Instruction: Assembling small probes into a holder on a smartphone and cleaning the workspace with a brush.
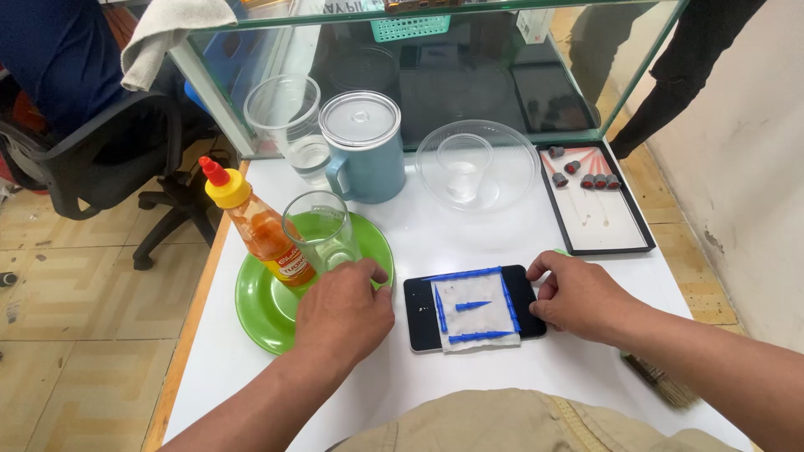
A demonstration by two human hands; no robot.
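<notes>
Two hands at a black phone on the white counter [469, 243].

Head view: the left hand [343, 311] rests loosely curled on the round green plastic plate [251, 310], gripping nothing; the right hand [578, 295] pinches the right edge of the flat black phone [419, 314], near centre, carrying white tissue [473, 305] and blue tips [473, 305].

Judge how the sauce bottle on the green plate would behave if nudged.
The sauce bottle already leans on the plate, tall and narrow, so it would probably tip. It looks like soft plastic, likely to give under a squeeze. Its round body may roll once down.
</notes>
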